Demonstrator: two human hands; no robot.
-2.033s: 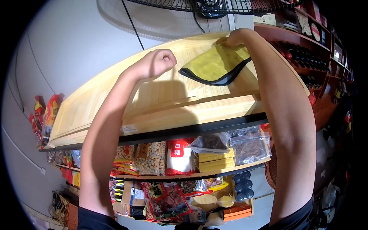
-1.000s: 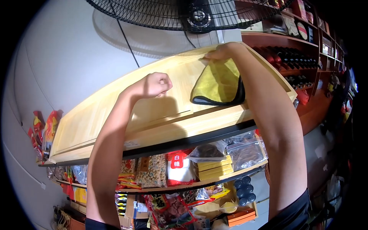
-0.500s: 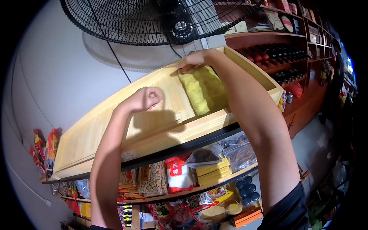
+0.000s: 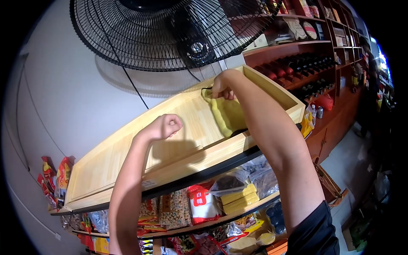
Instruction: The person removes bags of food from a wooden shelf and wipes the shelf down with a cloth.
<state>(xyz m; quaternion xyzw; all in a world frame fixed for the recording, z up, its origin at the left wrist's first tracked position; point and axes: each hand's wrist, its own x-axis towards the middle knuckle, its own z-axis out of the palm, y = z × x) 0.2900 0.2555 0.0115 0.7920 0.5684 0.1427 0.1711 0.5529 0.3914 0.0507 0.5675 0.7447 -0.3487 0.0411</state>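
A shallow pale wooden tray (image 4: 193,123) tops a shelf rack. Above the middle of its floor, my left hand (image 4: 163,127) is curled closed, and whatever its fingers might hold is hidden. Toward the tray's back right, my right hand (image 4: 224,86) has its fingers bent over a yellow cloth (image 4: 227,113) with dark edging and grips its upper part. The cloth lies on the tray floor, partly covered by my right forearm.
A large black fan (image 4: 170,38) hangs over the tray's back edge. Below the tray, a shelf holds bagged goods, including a red and white bag (image 4: 203,204). Dark red shelves (image 4: 293,47) with bottles stand at the right. Red packets (image 4: 63,178) are at the left.
The view has turned, bringing more of the fan and right shelves into sight. My right hand has shifted left along the tray with the cloth, which now lies bunched. My left hand stays curled.
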